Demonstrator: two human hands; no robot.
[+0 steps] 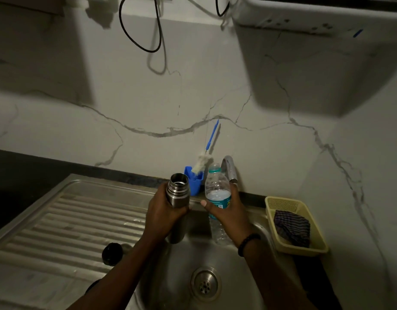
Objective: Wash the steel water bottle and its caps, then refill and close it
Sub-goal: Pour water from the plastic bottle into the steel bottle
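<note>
My left hand (163, 212) grips the steel water bottle (178, 191) upright over the sink, its mouth uncapped. Just to the right, my right hand (226, 212) holds a clear plastic water bottle (216, 186), also uncapped and partly filled with water. The two bottles stand side by side, a small gap apart. A dark round cap (112, 253) lies on the drainboard at the sink's left rim. Another dark object, partly hidden by my left forearm, lies lower on the drainboard (93, 285).
The steel sink (182, 260) with its drain (206, 283) lies below my hands. A tap (230, 168) and a blue holder (194, 182) with a bottle brush (202, 163) stand behind. A yellow basket (282, 203) holding a striped cloth sits right. Ribbed drainboard (70, 220) extends left.
</note>
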